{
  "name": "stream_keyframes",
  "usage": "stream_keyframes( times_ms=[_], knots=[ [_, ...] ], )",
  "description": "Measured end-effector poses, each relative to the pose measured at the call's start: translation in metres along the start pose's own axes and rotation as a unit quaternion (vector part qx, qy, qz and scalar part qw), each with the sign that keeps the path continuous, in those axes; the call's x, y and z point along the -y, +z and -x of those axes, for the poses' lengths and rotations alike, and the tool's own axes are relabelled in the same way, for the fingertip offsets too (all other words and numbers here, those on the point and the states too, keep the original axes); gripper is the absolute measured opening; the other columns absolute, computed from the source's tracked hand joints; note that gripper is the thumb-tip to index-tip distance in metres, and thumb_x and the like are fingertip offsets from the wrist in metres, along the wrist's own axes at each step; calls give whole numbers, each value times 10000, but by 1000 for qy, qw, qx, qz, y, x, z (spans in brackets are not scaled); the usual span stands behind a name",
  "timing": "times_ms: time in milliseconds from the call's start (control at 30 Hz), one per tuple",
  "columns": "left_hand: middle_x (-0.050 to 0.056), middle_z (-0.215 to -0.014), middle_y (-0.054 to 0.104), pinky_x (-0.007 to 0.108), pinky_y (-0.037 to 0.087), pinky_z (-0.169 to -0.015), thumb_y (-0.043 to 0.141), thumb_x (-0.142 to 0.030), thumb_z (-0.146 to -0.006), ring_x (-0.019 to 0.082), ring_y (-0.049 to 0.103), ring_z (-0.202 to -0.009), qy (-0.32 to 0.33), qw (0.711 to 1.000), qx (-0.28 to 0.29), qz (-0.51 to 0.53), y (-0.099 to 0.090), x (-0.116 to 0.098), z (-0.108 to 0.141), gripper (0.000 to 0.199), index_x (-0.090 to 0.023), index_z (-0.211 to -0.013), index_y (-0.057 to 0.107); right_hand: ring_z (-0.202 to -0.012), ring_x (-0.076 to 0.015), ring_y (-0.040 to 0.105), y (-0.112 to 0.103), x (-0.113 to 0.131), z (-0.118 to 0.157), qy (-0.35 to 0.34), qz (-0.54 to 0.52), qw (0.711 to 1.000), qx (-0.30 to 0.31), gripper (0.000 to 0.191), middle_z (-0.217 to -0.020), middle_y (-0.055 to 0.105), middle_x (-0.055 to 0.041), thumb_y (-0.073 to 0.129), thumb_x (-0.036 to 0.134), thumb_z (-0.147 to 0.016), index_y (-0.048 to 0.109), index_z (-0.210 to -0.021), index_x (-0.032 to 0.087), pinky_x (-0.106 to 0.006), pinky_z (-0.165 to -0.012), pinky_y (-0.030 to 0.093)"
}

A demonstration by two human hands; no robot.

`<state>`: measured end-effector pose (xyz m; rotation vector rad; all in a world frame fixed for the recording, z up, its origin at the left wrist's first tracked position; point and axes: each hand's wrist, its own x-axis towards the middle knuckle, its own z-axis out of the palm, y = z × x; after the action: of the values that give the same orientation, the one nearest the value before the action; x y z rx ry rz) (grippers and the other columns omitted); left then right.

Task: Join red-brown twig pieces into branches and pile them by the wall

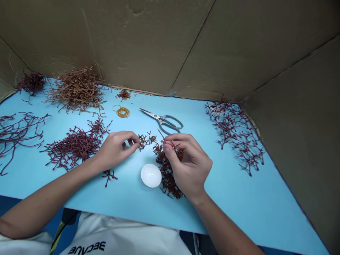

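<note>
My right hand pinches a thin reddish-brown twig piece between thumb and fingers, above a heap of dark reddish-brown bits. My left hand has its thumb and forefinger closed together at the edge of a small pile of short brown bits. Whatever may be between those fingertips is too small to make out. A small white bowl stands between the hands, beside the dark heap. Grey-handled scissors lie beyond the hands, blades pointing left.
Purplish twigs lie left of my left hand, with a small forked sprig below. Tan stems, yellow rubber bands and brown scraps are further back. Branched twigs spread at right. Cardboard walls border the blue table.
</note>
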<state>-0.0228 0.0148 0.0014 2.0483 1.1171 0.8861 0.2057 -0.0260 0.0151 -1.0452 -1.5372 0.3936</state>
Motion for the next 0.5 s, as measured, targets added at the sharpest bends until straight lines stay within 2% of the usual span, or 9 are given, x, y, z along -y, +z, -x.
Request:
stream_keyframes(
  times_ms=[67,167,300,500],
  knots=[
    [43,-948,777,335,549,-818,657,-190,-992,202,696,-890,33,992,6,-125,-2,9,-2,75,-194,-968,728,-924,-199,722,0,-1,-1,6,-3,1000,-11,152,-986,758,-32,750,131,-957,723,-860,244,-384,-799,594],
    [54,-962,770,365,534,-839,653,-193,-1000,239,693,-926,12,972,36,-233,-4,23,-5,75,-200,-1004,728,-914,-194,715,1,-2,-2,8,-5,1000,-16,154,-970,750,-27,746,146,-964,722,-847,243,-384,-806,588],
    [76,-991,760,381,533,-868,617,-216,-1037,274,685,-1007,-12,946,63,-317,-4,31,-8,131,-194,-1029,746,-917,-184,715,0,-2,-4,11,-1,1000,-24,156,-972,746,-22,740,156,-970,722,-838,239,-372,-807,586],
    [90,-1074,740,388,529,-826,556,-292,-1092,292,664,-1042,-9,914,59,-402,-4,27,-5,253,-226,-1063,798,-890,-167,719,0,-1,-5,-6,12,1000,-17,152,-962,750,-6,743,145,-964,721,-845,238,-352,-799,590]
  ],
)
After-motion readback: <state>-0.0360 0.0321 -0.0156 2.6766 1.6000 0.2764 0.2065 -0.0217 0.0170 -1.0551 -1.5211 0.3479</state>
